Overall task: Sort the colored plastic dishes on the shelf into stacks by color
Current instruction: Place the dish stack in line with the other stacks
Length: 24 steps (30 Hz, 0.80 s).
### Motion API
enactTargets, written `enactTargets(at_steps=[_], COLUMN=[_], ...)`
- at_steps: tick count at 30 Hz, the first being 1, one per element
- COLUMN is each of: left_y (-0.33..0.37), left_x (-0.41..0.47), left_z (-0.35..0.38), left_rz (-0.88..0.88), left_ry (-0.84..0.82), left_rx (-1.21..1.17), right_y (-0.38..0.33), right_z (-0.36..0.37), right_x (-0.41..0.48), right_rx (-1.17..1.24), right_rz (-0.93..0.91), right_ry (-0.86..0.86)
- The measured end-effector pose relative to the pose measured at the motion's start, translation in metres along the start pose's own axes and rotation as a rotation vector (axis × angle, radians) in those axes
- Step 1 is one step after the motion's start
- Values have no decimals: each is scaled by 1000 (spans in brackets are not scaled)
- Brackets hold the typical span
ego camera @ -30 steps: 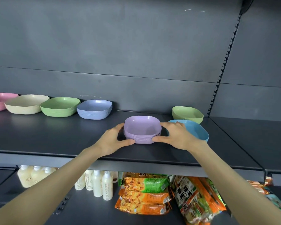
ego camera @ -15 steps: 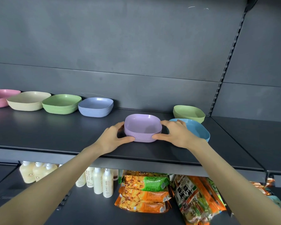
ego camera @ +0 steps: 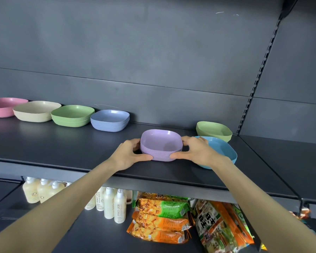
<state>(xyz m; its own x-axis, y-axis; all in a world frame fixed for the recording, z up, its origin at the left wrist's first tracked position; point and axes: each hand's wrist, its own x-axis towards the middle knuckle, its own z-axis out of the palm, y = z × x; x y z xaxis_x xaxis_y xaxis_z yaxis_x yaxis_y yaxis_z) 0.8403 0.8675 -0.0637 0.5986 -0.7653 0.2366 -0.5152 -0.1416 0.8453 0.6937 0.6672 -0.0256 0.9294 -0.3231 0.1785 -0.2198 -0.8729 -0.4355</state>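
Note:
A stack of purple dishes sits on the dark shelf near its front. My left hand grips the stack's left side and my right hand grips its right side, thumbs at the front. Behind my right hand lies a light blue dish, partly hidden by it. A pale green stack stands at the back right. Along the back left stand a pink stack, a cream stack, a green stack and a blue-grey stack.
The shelf's grey back wall and a slotted upright rise behind the dishes. On the lower shelf stand white lotion bottles and orange snack packets. A second shelf section lies to the right.
The purple stack, held between both hands, has slid a little away from me towards the back. The view has tilted slightly upward.

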Motion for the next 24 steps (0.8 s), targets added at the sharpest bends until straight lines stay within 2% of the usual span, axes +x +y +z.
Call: enactTargets(at_steps=[4, 12, 24], left_y=[-5, -14, -57], left_x=[3, 35, 91], left_z=[-4, -42, -59], left_rz=[-11, 5, 54], left_ry=[32, 77, -16], left_rx=[-56, -163, -103], right_y=[-2, -34, -27], right_z=[2, -4, 37], right_x=[3, 40, 97], right_rx=[162, 269, 426], right_rz=[-2, -27, 146], right_ry=[-15, 38, 120])
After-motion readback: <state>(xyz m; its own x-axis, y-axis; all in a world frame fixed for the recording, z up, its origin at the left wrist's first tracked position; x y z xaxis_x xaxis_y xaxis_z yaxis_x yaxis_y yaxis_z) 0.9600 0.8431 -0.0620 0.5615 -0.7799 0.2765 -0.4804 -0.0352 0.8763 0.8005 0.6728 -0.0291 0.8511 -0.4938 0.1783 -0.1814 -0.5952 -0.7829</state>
